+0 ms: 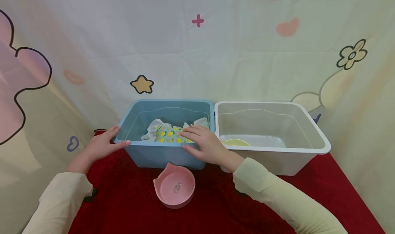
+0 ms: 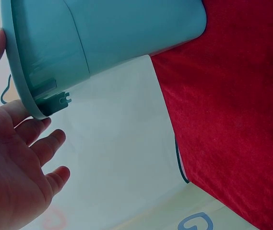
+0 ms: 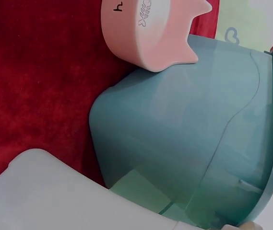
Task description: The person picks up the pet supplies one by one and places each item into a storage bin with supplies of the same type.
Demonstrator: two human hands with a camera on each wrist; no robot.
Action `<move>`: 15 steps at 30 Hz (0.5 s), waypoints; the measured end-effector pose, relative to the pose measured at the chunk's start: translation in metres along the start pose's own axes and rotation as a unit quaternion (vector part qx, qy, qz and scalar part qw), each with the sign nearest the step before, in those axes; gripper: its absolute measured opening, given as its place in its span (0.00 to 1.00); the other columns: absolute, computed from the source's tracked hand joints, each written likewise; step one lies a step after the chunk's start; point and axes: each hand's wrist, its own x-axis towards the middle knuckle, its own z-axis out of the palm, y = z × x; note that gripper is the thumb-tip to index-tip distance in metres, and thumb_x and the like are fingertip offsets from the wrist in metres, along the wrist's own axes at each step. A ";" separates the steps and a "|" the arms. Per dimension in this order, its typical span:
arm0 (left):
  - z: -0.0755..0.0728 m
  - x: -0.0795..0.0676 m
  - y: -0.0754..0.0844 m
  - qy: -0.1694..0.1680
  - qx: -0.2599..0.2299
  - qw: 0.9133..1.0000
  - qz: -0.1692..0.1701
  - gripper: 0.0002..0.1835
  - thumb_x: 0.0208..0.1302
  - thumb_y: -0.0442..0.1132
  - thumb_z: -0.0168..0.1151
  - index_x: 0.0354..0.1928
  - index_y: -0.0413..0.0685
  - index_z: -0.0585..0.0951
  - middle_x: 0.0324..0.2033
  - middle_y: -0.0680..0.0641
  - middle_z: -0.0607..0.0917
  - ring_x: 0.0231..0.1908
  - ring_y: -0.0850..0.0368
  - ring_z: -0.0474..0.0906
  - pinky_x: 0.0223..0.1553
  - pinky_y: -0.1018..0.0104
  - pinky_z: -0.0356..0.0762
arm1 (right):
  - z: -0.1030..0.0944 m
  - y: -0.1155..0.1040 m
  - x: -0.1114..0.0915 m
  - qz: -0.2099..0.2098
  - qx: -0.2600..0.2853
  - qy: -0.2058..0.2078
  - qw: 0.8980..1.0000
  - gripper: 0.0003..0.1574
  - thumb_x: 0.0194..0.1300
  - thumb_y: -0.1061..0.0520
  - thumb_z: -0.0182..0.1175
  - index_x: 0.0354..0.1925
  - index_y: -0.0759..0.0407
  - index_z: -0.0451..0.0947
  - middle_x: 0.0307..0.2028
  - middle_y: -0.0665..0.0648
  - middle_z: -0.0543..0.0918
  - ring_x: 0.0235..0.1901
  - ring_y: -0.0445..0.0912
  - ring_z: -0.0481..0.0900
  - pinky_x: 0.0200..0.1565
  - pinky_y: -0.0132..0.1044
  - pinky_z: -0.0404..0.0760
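Note:
A blue plastic bin (image 1: 166,155) stands on the red cloth, with a lemon-print fabric item (image 1: 168,134) edged in white ruffles inside it. My left hand (image 1: 105,143) rests on the bin's front left corner, thumb along the front rim and fingers over the side rim. In the left wrist view the fingers of that hand (image 2: 54,141) are spread and loose. My right hand (image 1: 205,144) reaches over the front rim, its fingers extended across the lemon-print fabric and hiding part of it. The thumb lies low at the front rim. In the right wrist view only fingertips show at the edges.
A white bin (image 1: 271,155) stands right beside the blue one, with a yellow-green rounded thing (image 1: 236,142) inside near its front wall. A pink cat-eared bowl (image 1: 174,187) with a fishbone print sits in front of the blue bin. A patterned curtain (image 1: 172,66) hangs behind.

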 end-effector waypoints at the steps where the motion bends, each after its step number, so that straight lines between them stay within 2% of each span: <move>1: 0.000 0.000 0.000 0.000 -0.001 1.000 0.000 0.49 0.53 0.67 0.48 0.67 0.42 0.47 0.65 0.32 0.51 0.59 0.29 0.54 0.49 0.33 0.62 | 0.000 0.000 -0.001 -0.001 0.000 0.003 1.000 0.24 0.56 0.51 0.59 0.52 0.55 0.74 0.50 0.55 0.78 0.53 0.46 0.72 0.57 0.41 0.68; 10: -0.001 -0.001 0.001 0.001 -0.001 1.000 0.001 0.49 0.53 0.67 0.48 0.67 0.42 0.47 0.65 0.32 0.51 0.59 0.29 0.54 0.48 0.33 0.62 | -0.001 -0.004 -0.008 -0.033 -0.010 0.060 0.998 0.24 0.51 0.53 0.62 0.48 0.57 0.77 0.47 0.57 0.79 0.49 0.48 0.74 0.54 0.40 0.70; 15: -0.001 -0.001 0.001 -0.002 0.000 1.000 0.001 0.49 0.53 0.67 0.48 0.67 0.42 0.47 0.65 0.32 0.50 0.59 0.29 0.54 0.48 0.32 0.62 | 0.000 -0.007 -0.012 -0.040 -0.008 0.075 0.996 0.22 0.51 0.53 0.62 0.46 0.58 0.77 0.45 0.57 0.79 0.47 0.47 0.75 0.51 0.39 0.72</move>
